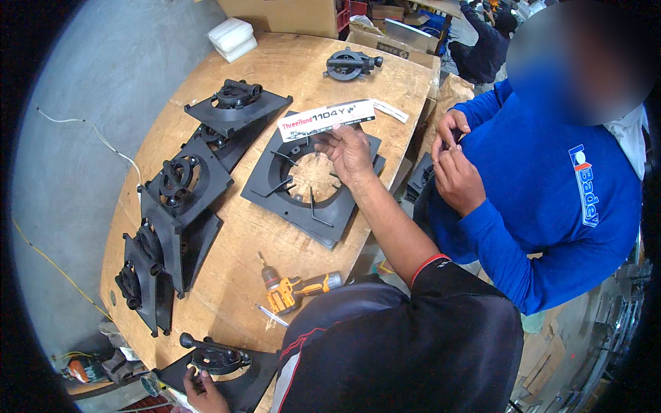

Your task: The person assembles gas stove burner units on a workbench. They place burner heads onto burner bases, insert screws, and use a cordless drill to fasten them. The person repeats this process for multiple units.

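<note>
My right hand (348,155) grips a long, narrow white carton (303,124) with red and black print, holding it above the far part of a black square frame (258,186). That frame lies flat on the table, with a round opening and thin metal prongs pointing inward. At the lower left, my left hand (203,394) has its fingers bent at the edge of another black plate (258,375); part of the hand is cut off by the picture's rim. A black burner with a tube (217,356) sits on that plate.
Several black plates with burners (180,180) overlap along the table's left side. A yellow cordless drill (282,292) lies near me beside a slim white tool (272,315). Farther off are a loose burner (348,64) and white foam blocks (232,38). A co-worker in blue (551,199) stands at the right.
</note>
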Available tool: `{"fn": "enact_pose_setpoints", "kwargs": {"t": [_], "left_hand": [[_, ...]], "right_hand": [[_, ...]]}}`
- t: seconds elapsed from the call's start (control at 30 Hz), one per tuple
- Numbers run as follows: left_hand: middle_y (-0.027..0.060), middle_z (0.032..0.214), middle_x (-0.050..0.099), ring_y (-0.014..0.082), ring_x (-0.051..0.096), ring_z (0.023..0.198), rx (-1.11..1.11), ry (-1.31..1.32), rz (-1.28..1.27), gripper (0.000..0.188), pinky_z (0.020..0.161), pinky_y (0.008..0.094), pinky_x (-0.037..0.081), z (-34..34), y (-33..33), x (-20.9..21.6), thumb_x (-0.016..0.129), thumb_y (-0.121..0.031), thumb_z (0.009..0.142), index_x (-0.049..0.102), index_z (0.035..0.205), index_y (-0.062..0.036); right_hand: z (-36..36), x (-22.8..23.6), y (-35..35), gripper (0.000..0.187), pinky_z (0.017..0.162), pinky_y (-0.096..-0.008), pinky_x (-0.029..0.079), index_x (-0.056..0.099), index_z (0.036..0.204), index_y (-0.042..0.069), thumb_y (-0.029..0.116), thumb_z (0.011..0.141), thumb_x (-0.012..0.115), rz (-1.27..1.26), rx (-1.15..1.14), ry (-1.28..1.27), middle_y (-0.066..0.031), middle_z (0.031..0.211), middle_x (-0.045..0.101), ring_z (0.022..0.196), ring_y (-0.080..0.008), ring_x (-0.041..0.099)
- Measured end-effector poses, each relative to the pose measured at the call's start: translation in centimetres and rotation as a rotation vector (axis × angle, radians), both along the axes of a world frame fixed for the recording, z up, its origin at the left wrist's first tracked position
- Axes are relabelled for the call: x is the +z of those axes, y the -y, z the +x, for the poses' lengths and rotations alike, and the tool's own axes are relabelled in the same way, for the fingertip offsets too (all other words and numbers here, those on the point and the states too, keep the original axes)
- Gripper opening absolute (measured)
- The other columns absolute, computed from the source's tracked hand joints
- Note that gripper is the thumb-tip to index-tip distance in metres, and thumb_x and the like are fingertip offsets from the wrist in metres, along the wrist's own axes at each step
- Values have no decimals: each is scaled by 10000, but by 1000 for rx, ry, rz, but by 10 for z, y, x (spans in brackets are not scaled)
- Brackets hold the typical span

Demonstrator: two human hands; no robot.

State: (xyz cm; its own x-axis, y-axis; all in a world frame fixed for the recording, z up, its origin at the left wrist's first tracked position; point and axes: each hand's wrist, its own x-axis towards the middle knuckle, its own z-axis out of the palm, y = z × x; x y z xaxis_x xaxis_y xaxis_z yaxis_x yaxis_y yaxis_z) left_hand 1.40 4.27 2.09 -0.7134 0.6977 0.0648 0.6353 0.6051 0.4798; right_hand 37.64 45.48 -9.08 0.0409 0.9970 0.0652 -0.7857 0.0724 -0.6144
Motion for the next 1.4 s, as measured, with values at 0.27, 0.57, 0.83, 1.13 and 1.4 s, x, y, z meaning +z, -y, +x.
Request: {"fn": "enact_pose_setpoints", "kwargs": {"t": [0.27, 0.57, 0.83, 1.13, 1.4], "left_hand": [[139, 1011, 681, 232, 603, 885, 1, -16, -4, 336, 835, 351, 476, 8, -7, 1, 629, -226, 925, 622, 1146, 27], [145, 979, 675, 233, 594, 855, -10, -25, -42, 359, 790, 354, 475, 3, -5, 0, 628, -266, 926, 617, 1146, 16], [138, 958, 674, 240, 587, 836, -66, -63, 44, 380, 788, 353, 474, 2, -4, -7, 622, -301, 933, 619, 1154, 8], [125, 964, 673, 225, 585, 844, -17, -32, -44, 366, 791, 350, 471, 4, -5, -2, 626, -290, 934, 622, 1154, 3], [126, 972, 674, 233, 589, 856, -13, -39, -38, 377, 795, 356, 472, 10, -7, 1, 634, -303, 930, 624, 1156, -2]], "right_hand": [[0, 1, -5, 348, 696, -337, 583, 485, 1205, 38, 156, 898, 601, 17, 13, 19, -141, 1056, 651, 893, -236, 669], [0, -2, -6, 338, 705, -338, 590, 481, 1194, 42, 138, 891, 597, 12, 21, 18, -139, 1065, 645, 893, -235, 668], [2, -1, -4, 346, 693, -340, 588, 489, 1194, 36, 167, 897, 607, -23, -12, 22, -136, 1063, 650, 885, -236, 671], [4, 4, -2, 397, 724, -370, 577, 496, 1197, 9, 294, 923, 537, -85, -16, 31, -171, 1079, 631, 927, -271, 658], [8, -1, -8, 458, 740, -398, 566, 489, 1220, 4, 351, 921, 468, -91, 4, -10, -193, 1072, 641, 930, -279, 649]]}}
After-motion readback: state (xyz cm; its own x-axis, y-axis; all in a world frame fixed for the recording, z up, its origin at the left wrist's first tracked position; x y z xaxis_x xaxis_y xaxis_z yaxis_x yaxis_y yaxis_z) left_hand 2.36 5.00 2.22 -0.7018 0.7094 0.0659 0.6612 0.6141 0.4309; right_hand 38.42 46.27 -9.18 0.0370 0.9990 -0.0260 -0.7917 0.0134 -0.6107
